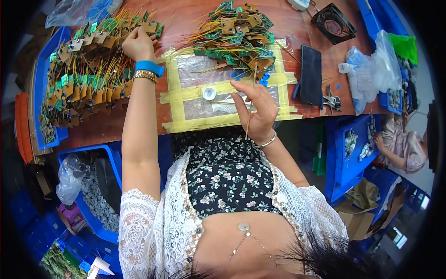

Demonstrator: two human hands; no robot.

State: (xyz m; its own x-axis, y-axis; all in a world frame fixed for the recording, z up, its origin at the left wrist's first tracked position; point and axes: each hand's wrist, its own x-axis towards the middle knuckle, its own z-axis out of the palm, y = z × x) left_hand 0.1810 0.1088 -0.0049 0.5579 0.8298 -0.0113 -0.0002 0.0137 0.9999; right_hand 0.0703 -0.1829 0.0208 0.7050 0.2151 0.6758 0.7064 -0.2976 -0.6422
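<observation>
My left hand (138,45) is closed in a pinch on a small brown circuit board (149,27) at the upper right edge of a wide heap of wired boards (81,95); its fingertips are partly hidden. My right hand (261,110) holds a thin wooden stick (255,74) upright in its palm, with thumb and forefinger apart. Just beyond that hand lie small blue parts (264,80) and a second pile of green and brown boards (239,35) with red and yellow wires. A small round white cap (209,94) sits on the taped work sheet (186,125).
Right of the sheet lie a dark phone (311,74), keys (331,101) and a black fan (332,24). Plastic bags (371,69) stand farther right. A blue tray (42,88) edges the left heap. Another person (402,144) works at far right.
</observation>
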